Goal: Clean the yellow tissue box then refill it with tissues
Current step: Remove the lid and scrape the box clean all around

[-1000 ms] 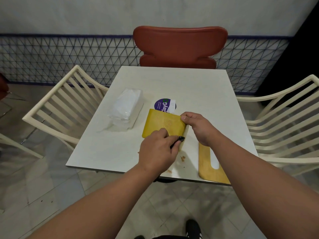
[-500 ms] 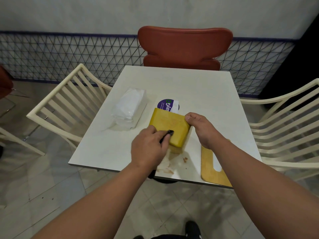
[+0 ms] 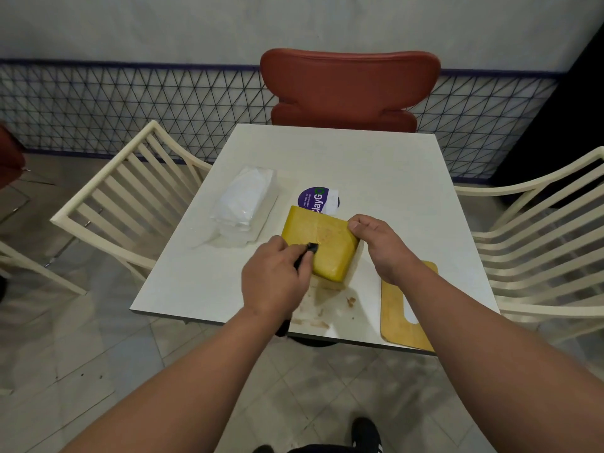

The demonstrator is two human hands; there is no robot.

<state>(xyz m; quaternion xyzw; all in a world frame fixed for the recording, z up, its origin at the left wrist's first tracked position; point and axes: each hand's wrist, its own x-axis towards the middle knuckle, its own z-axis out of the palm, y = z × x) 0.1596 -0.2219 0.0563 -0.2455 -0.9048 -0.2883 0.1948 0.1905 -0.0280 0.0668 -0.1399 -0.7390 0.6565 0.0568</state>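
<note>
The yellow tissue box [image 3: 322, 245] stands tilted on the white table [image 3: 376, 165], its broad face turned up. My right hand [image 3: 380, 245] grips its right edge and steadies it. My left hand [image 3: 274, 279] holds a small black tool [image 3: 310, 250] whose tip touches the box's face near a scuffed patch. The box's yellow lid [image 3: 394, 317], with a slot in it, lies flat at the table's near right edge. A clear pack of white tissues [image 3: 245, 204] lies to the left of the box.
Brown scrapings [image 3: 322, 313] are strewn on the table in front of the box. A purple round sticker [image 3: 315, 199] sits behind it. Cream slatted chairs [image 3: 130, 197] flank the table, and a red chair [image 3: 348, 89] stands at the far side.
My left hand with the black tool slid left along the box's face, then back toward its middle. My right hand kept its grip, and the view shifted slightly.
</note>
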